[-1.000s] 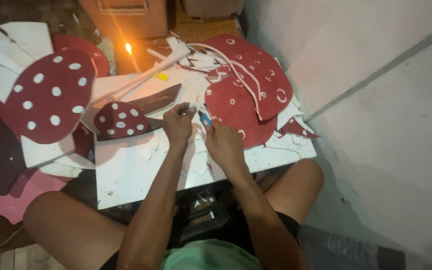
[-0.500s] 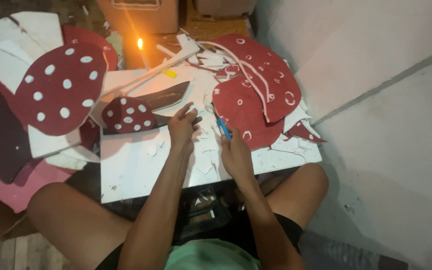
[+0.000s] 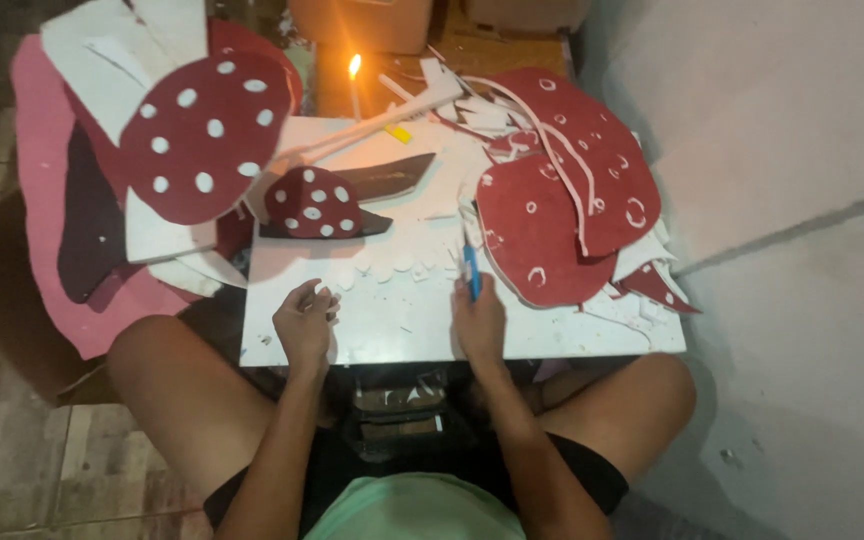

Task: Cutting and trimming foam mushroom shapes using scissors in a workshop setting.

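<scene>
Hands rest on a flat white foam board (image 3: 392, 320) across the lap: left hand (image 3: 304, 325) loosely curled, empty; right hand (image 3: 479, 322) grasping a blue cutter (image 3: 471, 270). Board looks light, brittle; best held by its edges.

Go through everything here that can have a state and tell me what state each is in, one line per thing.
candle: lit, upright beyond the board.
blue cutter: held in the right hand, tip on the white board.
left hand: curled, resting on the white board, holding nothing that shows.
small spotted mushroom cap: lying flat on the board.
large spotted mushroom cap: lying on stacked sheets at the left.
red sheets: lying flat, cut with small holes.
</scene>
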